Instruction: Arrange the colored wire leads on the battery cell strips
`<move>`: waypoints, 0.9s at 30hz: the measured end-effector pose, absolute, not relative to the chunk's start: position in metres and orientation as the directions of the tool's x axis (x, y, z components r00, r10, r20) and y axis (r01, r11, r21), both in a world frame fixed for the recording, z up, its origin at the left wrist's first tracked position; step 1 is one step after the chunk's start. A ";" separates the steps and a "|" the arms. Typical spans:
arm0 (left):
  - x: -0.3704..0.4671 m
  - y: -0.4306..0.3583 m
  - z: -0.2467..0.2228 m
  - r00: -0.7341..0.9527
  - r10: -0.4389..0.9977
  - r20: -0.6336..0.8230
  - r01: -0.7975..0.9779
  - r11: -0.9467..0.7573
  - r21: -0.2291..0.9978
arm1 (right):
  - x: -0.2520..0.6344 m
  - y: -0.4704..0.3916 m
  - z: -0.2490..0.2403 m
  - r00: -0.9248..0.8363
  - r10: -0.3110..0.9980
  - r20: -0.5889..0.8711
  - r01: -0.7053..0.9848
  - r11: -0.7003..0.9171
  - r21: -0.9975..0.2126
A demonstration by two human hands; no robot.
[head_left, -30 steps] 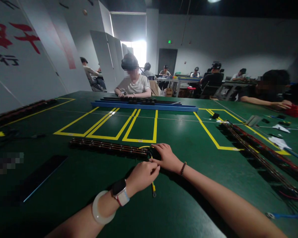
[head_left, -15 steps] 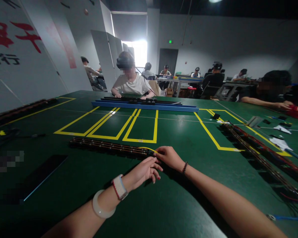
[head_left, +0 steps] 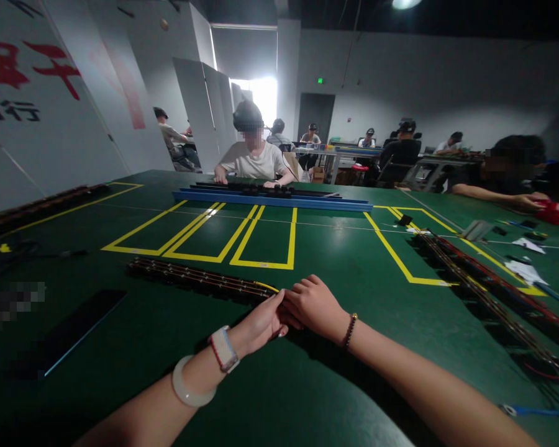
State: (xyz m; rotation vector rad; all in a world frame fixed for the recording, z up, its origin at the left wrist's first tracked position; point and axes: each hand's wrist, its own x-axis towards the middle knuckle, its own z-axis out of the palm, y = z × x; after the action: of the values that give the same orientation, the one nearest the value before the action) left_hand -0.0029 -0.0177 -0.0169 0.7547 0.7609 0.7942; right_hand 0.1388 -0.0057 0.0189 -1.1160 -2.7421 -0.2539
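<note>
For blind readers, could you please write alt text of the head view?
A person's left hand and right hand meet at one end of a long, dark, copper-striped strip with a thin yellow wire, on a green table.

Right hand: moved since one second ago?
Yes: the right hand has shifted slightly lower in the view, farther from the yellow tape corner just beyond it.

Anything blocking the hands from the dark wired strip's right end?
Nothing visible. The left hand and right hand meet at that end of the dark strip, beside the yellow wire; exact contact is hidden.
</note>
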 end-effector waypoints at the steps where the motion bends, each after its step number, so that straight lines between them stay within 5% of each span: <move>1: -0.003 -0.018 -0.018 0.485 0.824 -0.292 -0.325 0.480 0.815 | 0.139 -0.007 0.024 -0.689 0.688 0.226 0.716 0.694 0.070; 13: -0.005 -0.016 -0.024 0.485 0.824 -0.294 -0.292 0.470 0.833 | 0.138 -0.011 0.029 -0.572 0.820 0.020 0.817 0.572 -0.073; 17: -0.005 -0.018 -0.024 0.480 0.832 -0.279 -0.307 0.457 0.835 | 0.141 -0.008 0.031 -0.586 0.806 0.084 0.798 0.592 -0.111; 27: -0.005 -0.019 -0.020 0.459 0.831 -0.314 -0.165 0.427 0.889 | 0.153 0.024 0.009 -0.607 0.773 0.185 0.794 0.601 0.090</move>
State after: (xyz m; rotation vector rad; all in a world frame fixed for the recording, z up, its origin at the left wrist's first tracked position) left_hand -0.0046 -0.0186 -0.0198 0.9149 0.8728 0.7320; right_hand 0.1535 0.0242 0.0094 -1.3258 -2.6965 -0.2469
